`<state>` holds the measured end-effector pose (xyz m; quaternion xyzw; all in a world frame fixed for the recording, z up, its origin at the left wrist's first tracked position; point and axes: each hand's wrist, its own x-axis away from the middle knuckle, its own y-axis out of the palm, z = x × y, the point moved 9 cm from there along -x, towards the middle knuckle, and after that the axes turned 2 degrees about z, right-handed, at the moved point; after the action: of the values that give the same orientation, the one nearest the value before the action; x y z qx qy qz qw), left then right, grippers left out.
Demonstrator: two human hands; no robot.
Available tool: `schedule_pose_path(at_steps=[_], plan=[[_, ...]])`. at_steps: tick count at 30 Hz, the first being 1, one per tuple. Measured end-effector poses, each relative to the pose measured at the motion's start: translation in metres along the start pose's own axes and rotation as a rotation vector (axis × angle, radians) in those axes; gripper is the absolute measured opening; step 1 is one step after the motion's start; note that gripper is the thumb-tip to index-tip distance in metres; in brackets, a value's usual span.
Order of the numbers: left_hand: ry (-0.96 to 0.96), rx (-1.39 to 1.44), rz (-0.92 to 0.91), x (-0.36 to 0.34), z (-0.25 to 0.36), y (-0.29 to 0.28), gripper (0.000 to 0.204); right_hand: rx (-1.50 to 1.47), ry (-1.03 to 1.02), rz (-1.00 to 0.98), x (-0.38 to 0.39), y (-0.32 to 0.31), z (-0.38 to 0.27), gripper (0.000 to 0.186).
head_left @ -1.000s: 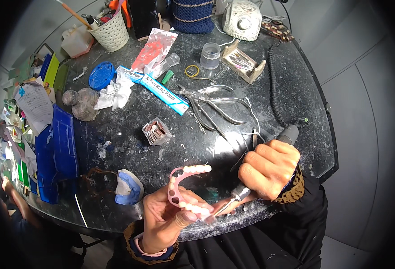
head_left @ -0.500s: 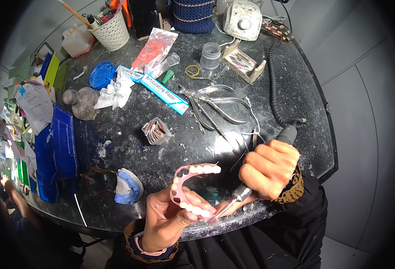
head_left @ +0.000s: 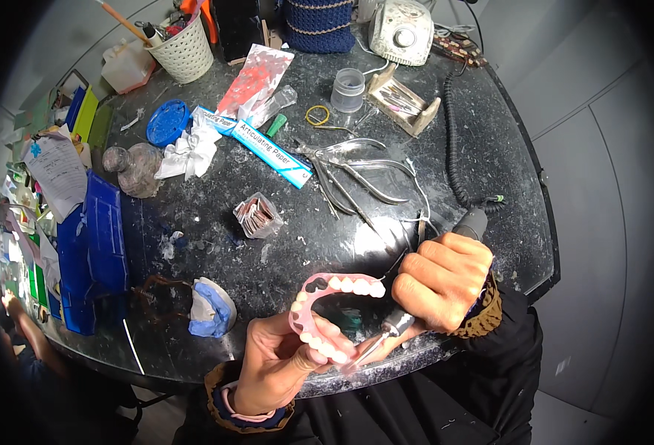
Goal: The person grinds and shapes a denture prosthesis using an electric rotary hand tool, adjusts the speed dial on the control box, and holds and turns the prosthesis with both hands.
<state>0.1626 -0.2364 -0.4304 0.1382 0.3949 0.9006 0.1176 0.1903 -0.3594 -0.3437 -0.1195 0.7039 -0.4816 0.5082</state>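
Observation:
My left hand (head_left: 276, 365) pinches one end of a horseshoe-shaped pink denture (head_left: 302, 315) with white teeth along it. Dark gaps show in the pink base between some of the teeth. In my right hand (head_left: 445, 282) is a dental handpiece (head_left: 399, 320), its fingers wrapped round the grey body. The handpiece's thin metal bur (head_left: 367, 352) reaches the denture's near end, next to my left fingertips; whether it touches there is too blurred to tell. A white and blue plaster dental model (head_left: 212, 308) lies on the bench left of my left hand.
On the dark, dusty bench (head_left: 193, 259) lie pliers (head_left: 356, 170), a blue-white box (head_left: 271, 154) and a small clear container (head_left: 258, 216). A coiled cord (head_left: 451, 141) runs down the right side. Blue trays (head_left: 104, 237) line the left edge; a co-worker's arm (head_left: 30, 330) shows far left.
The denture has turned a little in my left hand, its far end swinging right toward my right hand. My right hand and the handpiece have shifted slightly left.

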Motion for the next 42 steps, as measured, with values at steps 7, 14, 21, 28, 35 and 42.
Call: schedule_pose_path(at_steps=[7,14,21,28,35,42], plan=[[-0.039,-0.047,0.024,0.001,-0.004,-0.003,0.012,-0.01,0.0,0.023,0.0,-0.002,0.0,0.049],[-0.03,0.002,0.007,0.0,-0.004,-0.002,0.015,-0.007,0.007,0.065,0.002,-0.003,0.003,0.048],[-0.059,0.028,0.034,0.002,-0.007,-0.006,0.018,-0.048,0.052,0.0,0.003,0.001,0.004,0.025],[-0.114,0.075,0.026,0.004,-0.011,-0.008,0.02,-0.081,0.059,0.013,0.003,0.001,0.005,0.034],[-0.09,0.022,-0.026,0.004,-0.011,-0.007,0.022,-0.09,0.009,0.08,0.005,0.003,0.004,0.057],[-0.117,0.11,0.018,0.004,-0.01,-0.002,0.018,-0.139,0.018,0.04,0.003,0.001,0.001,0.038]])
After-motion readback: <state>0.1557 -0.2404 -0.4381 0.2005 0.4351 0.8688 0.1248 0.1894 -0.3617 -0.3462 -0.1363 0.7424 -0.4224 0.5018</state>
